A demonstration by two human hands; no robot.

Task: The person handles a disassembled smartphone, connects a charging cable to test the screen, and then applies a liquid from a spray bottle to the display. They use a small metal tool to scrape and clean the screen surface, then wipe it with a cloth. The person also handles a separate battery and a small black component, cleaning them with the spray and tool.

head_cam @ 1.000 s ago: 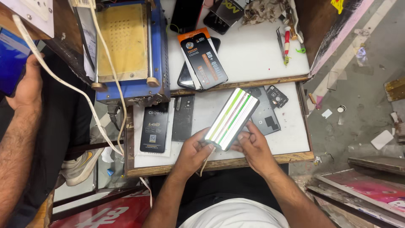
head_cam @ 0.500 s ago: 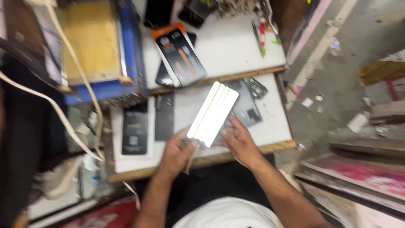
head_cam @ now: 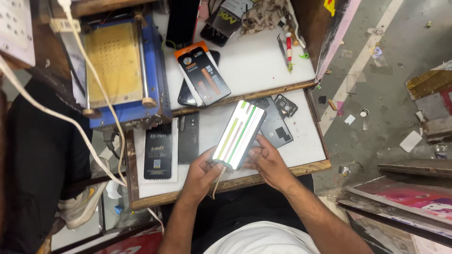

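Phone screen [head_cam: 239, 134], lit up white with coloured vertical stripes, was held over the near edge of the small white worktable [head_cam: 301, 150]. Left hand [head_cam: 202, 171] gripped its near-left corner, right hand [head_cam: 268, 162] clamped the right edge, fingers curled round it. Under it lay a dark phone back [head_cam: 278, 129]. To the left sat a black battery [head_cam: 157, 150], further back an orange-and-black package [head_cam: 203, 75] and a blue machine with a yellow pad [head_cam: 117, 66]. Right of the table was grey concrete floor [head_cam: 391, 108], pretty littered with scraps.
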